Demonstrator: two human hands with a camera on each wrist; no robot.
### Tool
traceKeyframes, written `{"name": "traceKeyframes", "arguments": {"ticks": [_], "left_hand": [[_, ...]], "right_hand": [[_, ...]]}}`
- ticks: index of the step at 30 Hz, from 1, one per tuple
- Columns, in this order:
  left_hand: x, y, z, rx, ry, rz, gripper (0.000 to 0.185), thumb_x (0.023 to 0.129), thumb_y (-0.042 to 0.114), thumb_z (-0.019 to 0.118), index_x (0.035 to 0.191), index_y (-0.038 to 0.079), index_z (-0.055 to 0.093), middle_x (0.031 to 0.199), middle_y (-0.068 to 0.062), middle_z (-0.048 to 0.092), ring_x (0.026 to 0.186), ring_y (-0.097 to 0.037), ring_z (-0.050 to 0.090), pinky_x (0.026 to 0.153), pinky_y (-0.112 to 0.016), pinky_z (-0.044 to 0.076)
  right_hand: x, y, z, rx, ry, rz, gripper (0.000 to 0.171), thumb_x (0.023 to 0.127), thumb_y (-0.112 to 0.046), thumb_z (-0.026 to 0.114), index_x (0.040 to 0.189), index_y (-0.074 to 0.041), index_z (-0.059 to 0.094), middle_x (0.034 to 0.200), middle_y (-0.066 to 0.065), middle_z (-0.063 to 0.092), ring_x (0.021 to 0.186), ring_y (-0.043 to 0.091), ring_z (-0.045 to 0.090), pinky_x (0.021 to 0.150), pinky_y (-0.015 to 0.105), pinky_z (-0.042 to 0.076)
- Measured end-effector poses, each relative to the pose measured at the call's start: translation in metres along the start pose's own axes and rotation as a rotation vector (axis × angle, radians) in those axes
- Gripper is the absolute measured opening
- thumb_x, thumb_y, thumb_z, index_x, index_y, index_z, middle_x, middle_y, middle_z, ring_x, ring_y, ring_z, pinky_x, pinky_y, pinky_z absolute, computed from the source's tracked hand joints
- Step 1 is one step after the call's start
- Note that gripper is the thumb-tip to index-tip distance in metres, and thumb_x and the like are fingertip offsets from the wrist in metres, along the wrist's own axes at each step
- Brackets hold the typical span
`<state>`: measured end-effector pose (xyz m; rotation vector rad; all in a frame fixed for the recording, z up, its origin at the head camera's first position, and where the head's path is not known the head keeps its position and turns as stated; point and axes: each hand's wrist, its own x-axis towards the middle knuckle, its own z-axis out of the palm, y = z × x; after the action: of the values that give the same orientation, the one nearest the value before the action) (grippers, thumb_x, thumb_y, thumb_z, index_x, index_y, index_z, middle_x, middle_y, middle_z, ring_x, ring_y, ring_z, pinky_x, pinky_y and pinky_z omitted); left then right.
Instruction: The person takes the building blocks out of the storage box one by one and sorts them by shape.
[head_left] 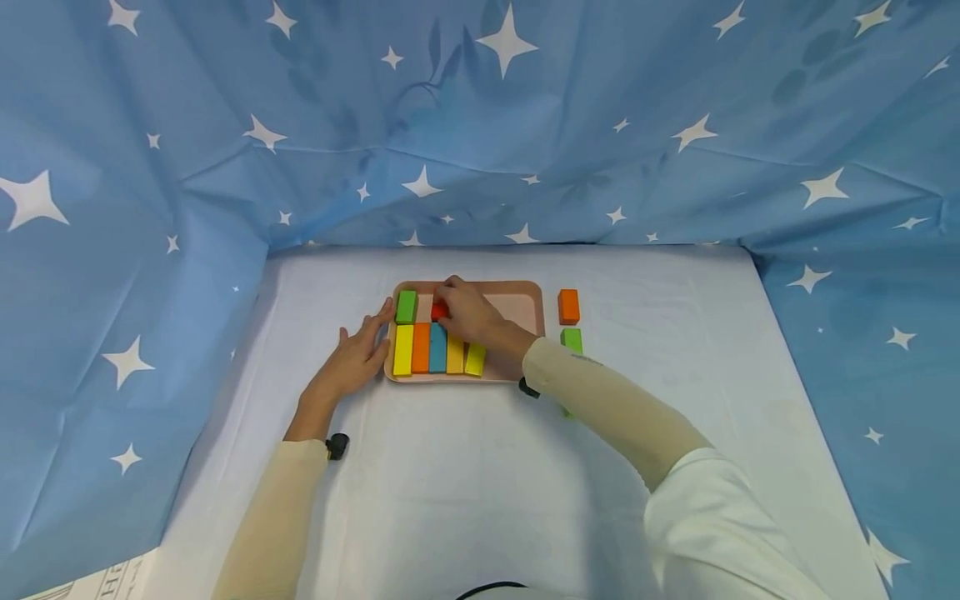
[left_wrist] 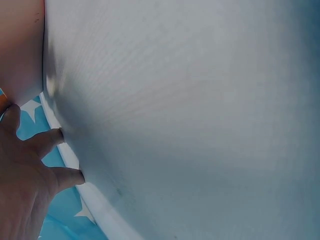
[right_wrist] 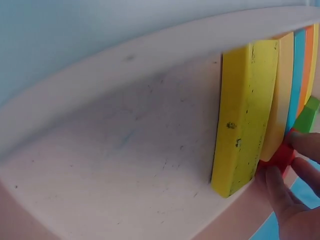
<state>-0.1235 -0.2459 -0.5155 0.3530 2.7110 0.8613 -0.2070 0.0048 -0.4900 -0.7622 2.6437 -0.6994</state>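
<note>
The right hand pinches a small red painted block between thumb and fingertips, its grip closed to the block's width. The block is near the far edge of a shallow pink rectangular tray, right of a green rectangular block at the tray's far left corner. Along the near edge, from the left corner, lie long yellow, orange, blue and yellow-orange blocks, then a second yellow block, slightly askew. The left hand, grip spread wide and holding nothing, has its fingertips at the tray's left edge. Beyond the right edge, on the white-clothed table, stand an orange block and a light-green block, the latter partly hidden by the beige right sleeve.
</note>
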Motion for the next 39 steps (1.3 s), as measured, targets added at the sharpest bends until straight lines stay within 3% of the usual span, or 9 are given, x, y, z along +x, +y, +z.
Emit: {"name": "traceKeyframes", "arguments": {"ticks": [14, 21, 27, 33, 39], "left_hand": [[-0.001, 0.001, -0.002, 0.001, -0.018, -0.012, 0.064, 0.113, 0.034, 0.039, 0.169, 0.028, 0.009, 0.176, 0.009, 0.006, 0.158, -0.048, 0.019, 0.120, -0.078, -0.002], [0.001, 0.002, -0.001, -0.011, -0.013, -0.009, 0.064, 0.113, 0.034, 0.038, 0.169, 0.030, 0.008, 0.176, 0.008, 0.008, 0.158, -0.048, 0.019, 0.121, -0.077, -0.002], [-0.002, 0.003, 0.000, -0.014, -0.009, -0.004, 0.063, 0.113, 0.033, 0.039, 0.169, 0.027, 0.011, 0.176, 0.007, 0.007, 0.157, -0.050, 0.018, 0.120, -0.078, -0.001], [-0.002, 0.002, 0.001, -0.015, 0.009, 0.010, 0.063, 0.113, 0.033, 0.039, 0.169, 0.029, 0.010, 0.176, 0.010, 0.007, 0.158, -0.048, 0.018, 0.120, -0.078, -0.001], [0.000, -0.001, 0.003, -0.005, -0.001, 0.004, 0.061, 0.113, 0.033, 0.039, 0.169, 0.028, 0.014, 0.176, 0.012, 0.005, 0.158, -0.048, 0.019, 0.120, -0.079, 0.000]], "right_hand": [[-0.003, -0.009, 0.005, 0.009, 0.028, 0.061, 0.035, 0.099, -0.011, 0.070, 0.132, -0.006, 0.063, 0.142, 0.015, 0.055, 0.114, 0.023, 0.061, 0.101, 0.034, 0.058], [-0.001, -0.007, 0.001, 0.063, 0.004, 0.119, 0.031, 0.097, -0.013, 0.072, 0.128, -0.012, 0.064, 0.131, 0.012, 0.051, 0.103, 0.021, 0.058, 0.090, 0.029, 0.059], [-0.005, -0.003, -0.004, 0.116, -0.015, 0.133, 0.034, 0.092, -0.014, 0.076, 0.123, -0.013, 0.063, 0.132, 0.011, 0.048, 0.102, 0.021, 0.057, 0.084, 0.028, 0.059], [-0.023, 0.000, -0.022, 0.141, 0.052, 0.076, 0.035, 0.087, -0.011, 0.077, 0.119, -0.014, 0.063, 0.137, 0.012, 0.045, 0.103, 0.024, 0.058, 0.087, 0.032, 0.059], [-0.065, 0.005, -0.040, 0.202, 0.088, 0.057, 0.031, 0.083, -0.004, 0.078, 0.111, -0.012, 0.067, 0.134, 0.010, 0.050, 0.119, 0.027, 0.053, 0.092, 0.034, 0.059]]}}
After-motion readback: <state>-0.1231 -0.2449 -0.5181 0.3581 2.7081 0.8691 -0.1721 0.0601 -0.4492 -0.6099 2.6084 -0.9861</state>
